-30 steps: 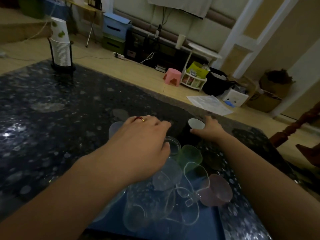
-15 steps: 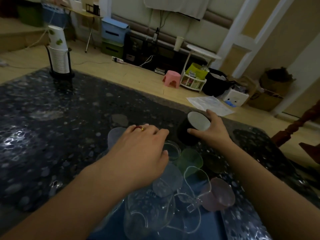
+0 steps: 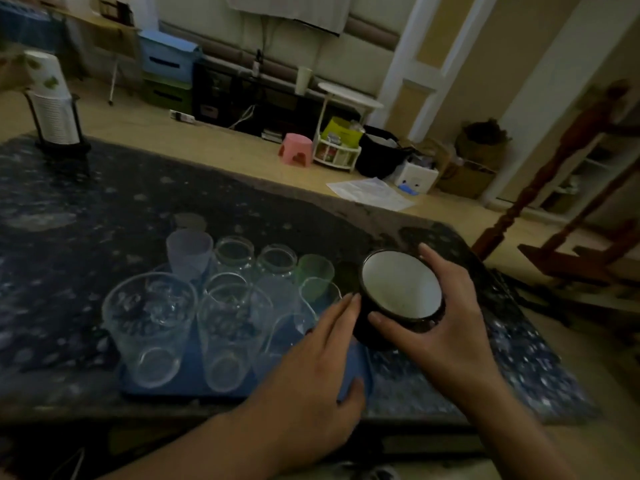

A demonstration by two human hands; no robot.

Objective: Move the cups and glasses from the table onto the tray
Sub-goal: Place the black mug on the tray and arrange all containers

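We see the dark speckled table (image 3: 86,209) filling the frame from 9 o'clock to 4 o'clock, with the blue tray (image 3: 194,379) set near its front edge at 7 o'clock of centre. On the tray stand clear glasses, the largest glass (image 3: 149,327) at its 9 o'clock side, with a lilac cup (image 3: 189,252) at 11 o'clock and a green cup (image 3: 316,271) at 1 o'clock. We find the black cup with a white interior (image 3: 401,296) at the tray's 3 o'clock edge, tilted toward us. The right hand (image 3: 446,327) grips it, thumb and fingers curled about its wall. The left hand (image 3: 318,372) lies over the tray's near right corner, its fingers straight, fingertips touching the black cup's side. A stack of paper cups (image 3: 52,102) stands at the table's 10 o'clock corner.
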